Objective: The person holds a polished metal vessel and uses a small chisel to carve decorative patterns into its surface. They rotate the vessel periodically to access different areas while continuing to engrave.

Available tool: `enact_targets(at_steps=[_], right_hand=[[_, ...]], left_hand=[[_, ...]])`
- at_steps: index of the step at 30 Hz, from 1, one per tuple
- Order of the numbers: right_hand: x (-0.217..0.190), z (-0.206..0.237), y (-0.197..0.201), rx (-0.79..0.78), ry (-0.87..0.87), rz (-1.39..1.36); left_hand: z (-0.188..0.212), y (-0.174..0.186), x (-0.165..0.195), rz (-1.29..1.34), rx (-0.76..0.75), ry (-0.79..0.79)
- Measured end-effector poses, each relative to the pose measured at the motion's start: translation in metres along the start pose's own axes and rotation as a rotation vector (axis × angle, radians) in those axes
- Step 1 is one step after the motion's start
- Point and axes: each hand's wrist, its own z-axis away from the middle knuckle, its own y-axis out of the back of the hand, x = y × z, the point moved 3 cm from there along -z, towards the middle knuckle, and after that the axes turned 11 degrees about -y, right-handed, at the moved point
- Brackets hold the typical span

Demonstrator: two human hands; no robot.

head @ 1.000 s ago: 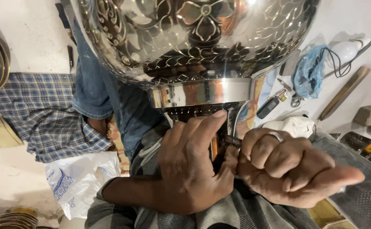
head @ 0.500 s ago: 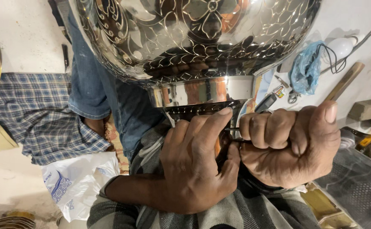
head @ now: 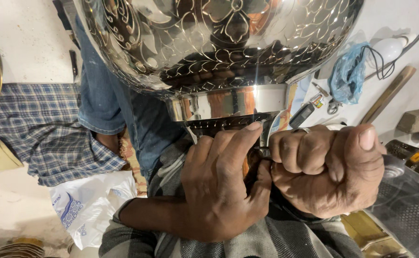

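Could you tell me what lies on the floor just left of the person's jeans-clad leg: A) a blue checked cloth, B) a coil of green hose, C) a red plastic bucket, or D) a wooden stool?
A: a blue checked cloth lies spread on the pale floor beside the jeans-clad leg.

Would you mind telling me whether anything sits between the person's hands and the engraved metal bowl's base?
Nothing visible does. The left hand already presses its fingers against the base collar of the engraved metal bowl; the right hand is fisted right beside it.
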Motion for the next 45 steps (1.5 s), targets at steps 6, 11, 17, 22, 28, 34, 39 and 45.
enact_targets(at_steps=[6, 11, 17, 22, 28, 34, 39, 45], right_hand=[[-0.001, -0.003, 0.002, -0.008, 0.004, 0.031], [-0.003, -0.014, -0.006, -0.028, -0.024, 0.034], [-0.003, -0.032, -0.019, 0.009, 0.183, 0.145], [-0.005, -0.029, -0.012, 0.193, 0.006, -0.038], [0.003, -0.015, 0.004, 0.386, 0.210, 0.004], [0.002, -0.014, 0.016, 0.222, 0.512, 0.061], [0.005, 0.013, 0.001, 0.128, 0.394, 0.113], [0.002, 0.022, -0.006, -0.030, 0.232, 0.214]], left_hand=[[-0.001, 0.003, -0.001, 0.013, -0.017, -0.003], [0.001, 0.001, -0.002, 0.018, -0.004, 0.015], [-0.004, 0.000, -0.002, 0.013, -0.018, 0.018], [-0.008, -0.003, 0.000, 0.014, -0.023, 0.015], [-0.007, -0.013, 0.003, -0.030, -0.041, 0.070], [-0.006, -0.015, 0.006, -0.044, -0.013, 0.034], [-0.005, -0.014, 0.009, -0.031, -0.011, 0.043], [-0.009, -0.012, 0.008, -0.007, -0.032, 0.055]])
